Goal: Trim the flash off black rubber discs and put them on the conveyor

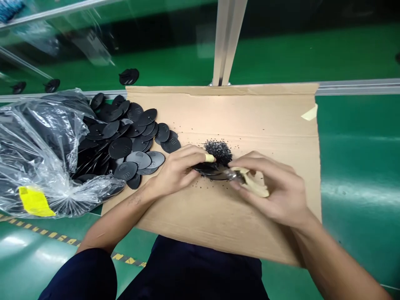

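Observation:
My left hand (179,168), with yellowish tape round one finger, pinches a thin black plastic disc (215,173) low over the cardboard. My right hand (281,191) is closed round a small metal tool with a handle wrapped in cream tape (258,184). The tool's shiny tip (233,175) meets the disc's right edge; blur hides its exact kind. Just beyond the disc lies a heap of tiny black plastic trimmings (218,151), with loose bits scattered round it.
Many black discs (120,148) spill from a clear plastic bag (40,141) with a yellow label at left. The cardboard sheet (193,212) lies under my hands. Behind it run a metal rail (353,86) and an upright post (228,41). More discs (129,76) lie beyond the rail.

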`<action>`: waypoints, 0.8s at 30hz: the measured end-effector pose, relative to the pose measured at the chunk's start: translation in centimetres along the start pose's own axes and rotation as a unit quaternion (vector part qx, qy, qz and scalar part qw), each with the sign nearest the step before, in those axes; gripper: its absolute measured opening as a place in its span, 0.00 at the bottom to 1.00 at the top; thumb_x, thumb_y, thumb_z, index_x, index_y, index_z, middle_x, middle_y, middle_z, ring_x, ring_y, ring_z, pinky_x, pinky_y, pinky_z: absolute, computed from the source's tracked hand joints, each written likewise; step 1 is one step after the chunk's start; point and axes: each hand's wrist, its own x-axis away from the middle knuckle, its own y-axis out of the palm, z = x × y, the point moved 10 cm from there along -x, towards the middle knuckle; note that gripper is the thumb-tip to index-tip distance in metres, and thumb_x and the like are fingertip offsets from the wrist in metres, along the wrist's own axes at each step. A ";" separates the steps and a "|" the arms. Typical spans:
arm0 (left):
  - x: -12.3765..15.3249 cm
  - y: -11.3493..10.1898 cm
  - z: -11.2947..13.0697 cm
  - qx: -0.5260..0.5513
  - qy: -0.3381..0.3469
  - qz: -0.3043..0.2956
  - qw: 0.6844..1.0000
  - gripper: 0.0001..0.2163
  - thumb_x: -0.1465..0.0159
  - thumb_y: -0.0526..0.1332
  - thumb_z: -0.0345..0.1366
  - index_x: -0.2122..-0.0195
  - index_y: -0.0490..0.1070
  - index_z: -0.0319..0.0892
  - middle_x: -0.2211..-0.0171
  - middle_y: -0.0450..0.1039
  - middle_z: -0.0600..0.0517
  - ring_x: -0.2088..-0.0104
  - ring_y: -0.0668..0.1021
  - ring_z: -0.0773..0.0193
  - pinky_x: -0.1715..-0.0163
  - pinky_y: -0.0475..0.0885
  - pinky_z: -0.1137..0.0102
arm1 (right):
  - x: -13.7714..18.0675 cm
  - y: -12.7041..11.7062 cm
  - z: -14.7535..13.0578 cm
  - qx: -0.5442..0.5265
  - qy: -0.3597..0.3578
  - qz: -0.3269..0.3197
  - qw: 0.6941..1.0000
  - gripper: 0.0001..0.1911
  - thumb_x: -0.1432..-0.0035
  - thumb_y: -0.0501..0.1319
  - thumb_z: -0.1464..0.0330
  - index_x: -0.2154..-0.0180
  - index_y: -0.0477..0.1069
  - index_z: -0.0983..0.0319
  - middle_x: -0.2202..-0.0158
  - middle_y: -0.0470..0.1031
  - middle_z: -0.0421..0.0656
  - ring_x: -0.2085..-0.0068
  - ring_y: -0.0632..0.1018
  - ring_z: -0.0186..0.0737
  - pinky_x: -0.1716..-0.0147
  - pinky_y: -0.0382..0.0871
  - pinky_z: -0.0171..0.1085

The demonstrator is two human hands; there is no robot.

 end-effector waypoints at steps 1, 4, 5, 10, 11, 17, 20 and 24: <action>0.0 0.0 -0.3 0.018 -0.012 0.007 1.000 0.15 0.34 0.60 0.23 0.49 0.78 0.41 0.55 0.81 0.44 0.54 0.81 0.61 0.54 0.78 0.66 | 0.1 -0.5 0.5 0.025 0.009 0.009 1.000 0.10 0.30 0.63 0.73 0.49 0.75 0.58 0.56 0.78 0.46 0.60 0.80 0.44 0.64 0.75 0.41; 0.0 0.0 -0.9 0.072 -0.041 0.021 0.996 0.15 0.35 0.62 0.24 0.50 0.79 0.42 0.55 0.82 0.45 0.55 0.82 0.62 0.54 0.79 0.68 | 0.4 -1.0 1.4 0.146 0.006 -0.011 0.989 0.08 0.27 0.61 0.68 0.49 0.76 0.57 0.56 0.79 0.47 0.59 0.79 0.47 0.62 0.74 0.46; 0.0 0.1 -1.0 0.083 -0.048 0.024 0.995 0.15 0.35 0.63 0.24 0.50 0.80 0.43 0.55 0.82 0.45 0.55 0.82 0.63 0.55 0.79 0.69 | 0.5 -0.7 1.6 0.177 -0.004 -0.029 0.984 0.09 0.26 0.60 0.66 0.49 0.75 0.57 0.56 0.78 0.46 0.59 0.79 0.48 0.62 0.74 0.46; 0.0 0.3 -1.0 0.109 -0.056 0.023 0.992 0.13 0.34 0.65 0.27 0.50 0.81 0.43 0.56 0.83 0.45 0.57 0.83 0.64 0.57 0.79 0.71 | 0.7 0.4 1.4 0.265 -0.065 -0.059 0.960 0.08 0.25 0.60 0.65 0.48 0.73 0.58 0.59 0.77 0.46 0.63 0.76 0.47 0.68 0.69 0.45; 0.0 0.3 -1.0 0.113 -0.058 0.022 0.992 0.12 0.34 0.65 0.27 0.51 0.81 0.44 0.56 0.83 0.46 0.57 0.83 0.64 0.57 0.79 0.71 | 0.7 0.5 1.2 0.277 -0.074 -0.055 0.956 0.08 0.25 0.60 0.65 0.48 0.73 0.59 0.59 0.77 0.46 0.64 0.76 0.47 0.68 0.68 0.44; 0.2 0.4 -1.4 0.138 -0.063 0.043 0.987 0.09 0.34 0.67 0.32 0.53 0.81 0.43 0.59 0.83 0.45 0.59 0.83 0.63 0.60 0.79 0.71 | 0.7 0.4 1.1 0.318 -0.068 -0.064 0.943 0.08 0.25 0.61 0.67 0.47 0.74 0.57 0.61 0.77 0.46 0.64 0.74 0.46 0.68 0.64 0.43; 0.2 0.4 -1.2 0.138 -0.048 0.055 0.988 0.09 0.35 0.68 0.32 0.53 0.81 0.42 0.60 0.83 0.45 0.60 0.84 0.64 0.60 0.79 0.72 | 0.7 0.3 0.7 0.337 -0.079 -0.051 0.937 0.08 0.27 0.62 0.70 0.49 0.75 0.57 0.63 0.77 0.45 0.65 0.73 0.45 0.69 0.62 0.42; 0.2 0.4 -1.0 0.146 -0.035 0.061 0.987 0.09 0.35 0.68 0.30 0.53 0.81 0.43 0.60 0.84 0.46 0.61 0.84 0.64 0.61 0.79 0.72 | 0.7 0.4 -0.1 0.373 -0.102 -0.025 0.922 0.12 0.29 0.61 0.79 0.55 0.76 0.57 0.68 0.76 0.40 0.71 0.71 0.40 0.73 0.59 0.40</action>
